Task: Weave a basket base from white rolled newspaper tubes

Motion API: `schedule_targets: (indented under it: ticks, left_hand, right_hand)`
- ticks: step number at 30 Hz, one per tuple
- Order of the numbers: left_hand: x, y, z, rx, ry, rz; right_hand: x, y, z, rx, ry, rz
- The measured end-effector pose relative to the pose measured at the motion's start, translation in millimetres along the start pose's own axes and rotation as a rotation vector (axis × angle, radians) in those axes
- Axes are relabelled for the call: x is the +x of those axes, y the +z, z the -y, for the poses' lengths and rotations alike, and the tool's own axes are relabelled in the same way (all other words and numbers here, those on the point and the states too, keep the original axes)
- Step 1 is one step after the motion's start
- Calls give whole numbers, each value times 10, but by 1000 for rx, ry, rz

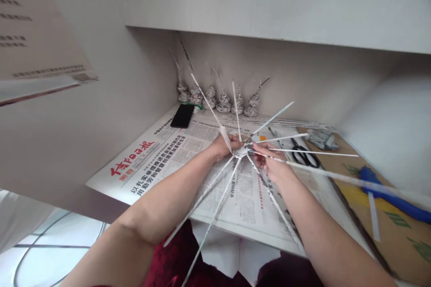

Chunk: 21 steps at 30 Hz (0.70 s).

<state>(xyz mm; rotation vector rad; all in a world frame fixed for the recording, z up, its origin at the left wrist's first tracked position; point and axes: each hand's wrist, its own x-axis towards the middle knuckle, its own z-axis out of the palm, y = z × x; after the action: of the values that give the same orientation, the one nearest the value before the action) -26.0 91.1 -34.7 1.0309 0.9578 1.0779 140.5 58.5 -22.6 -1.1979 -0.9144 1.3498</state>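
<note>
A small woven paper base [240, 151] with rolled newspaper sticks fanning out on all sides is held above the newspaper. My left hand [225, 147] pinches its left edge, fingers closed. On the other side, my right hand [269, 161] has its fingers closed around the edge and the bottoms of the sticks. One long paper stick [340, 174] runs from there past my right forearm. Another stick [220, 202] slants down toward my lap. My fingertips partly hide the woven centre.
Several gourd-shaped woven paper pieces [223, 103] line the back wall. A black phone [182, 115] lies on the newspaper [158, 161]. At right are black scissors [305, 154], a crumpled wad [321, 139] and a blue glue gun [387, 188] on cardboard [377, 228]. A shelf panel overhangs.
</note>
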Motion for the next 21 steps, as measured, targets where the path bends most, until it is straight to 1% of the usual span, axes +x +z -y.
schedule_targets:
  ticks: [2,5,7,9,12,14,15,19,21]
  left_hand:
    - [19,-6,17,-2,7,-32]
    - [36,-26,41,-5,2,-14]
    - [44,-40,50,-15,1,5]
    - [52,-50,49,-43,-6,7]
    - [67,-51,19,-134,-24,-34]
    - [80,-48,-16,-206,-40,-81]
    - [86,-47,-34,-240,-47,-108]
    - [111,-53,-101,-364,-50,-169]
    - [117,-51,-122,-427,-42,-193]
  right_hand:
    - [-22,27,18,3,-86,-16]
    - [-59,52,34,-53,-197,5]
    - [-70,55,39,-70,-216,23]
    - [-60,46,36,-70,-204,13]
    - [-30,24,16,-95,-198,-34]
    - [-26,15,-7,-110,-165,-12]
    - [-35,15,-21,-117,-126,29]
    - [-103,35,-57,-156,96,301]
    - [-119,42,-43,-129,146,373]
